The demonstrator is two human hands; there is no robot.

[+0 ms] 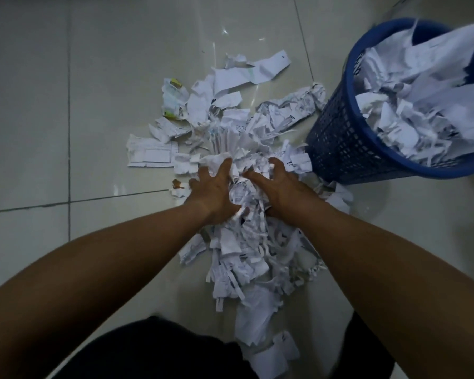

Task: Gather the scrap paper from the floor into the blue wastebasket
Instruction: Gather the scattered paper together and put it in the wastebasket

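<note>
Dark clothing [153, 348] at the bottom edge, the person low over the pale tiled floor [93, 105]. Scrap paper [244, 258] lies in a loose trail of shreds and torn slips, starting just by the knees and running forward between the forearms. Both hands are sunk in the thick middle of the heap. Left hand [214, 187] has its fingers splayed, pressing down and inward on the paper. Right hand [281, 186] has its fingers bent, tips dug into the shreds. A clump is squeezed between the two palms; thumbs are buried and not readable. Beyond the hands are flatter pieces: a printed slip [148, 154] to the left, a crumpled wrapper [173, 99] with yellow-green print, a long strip [257, 69] farthest out. The blue wastebasket [337, 138] stands to the right, just beside the heap, already piled above its rim with white sheets. Step in hand looks like bunching a two-handed load, with much paper left on the floor. The next move calls for a firm squeeze so shreds don't rain out, a lift rightward over the rim, and likely pressing down the contents, since room inside looks short.
</note>
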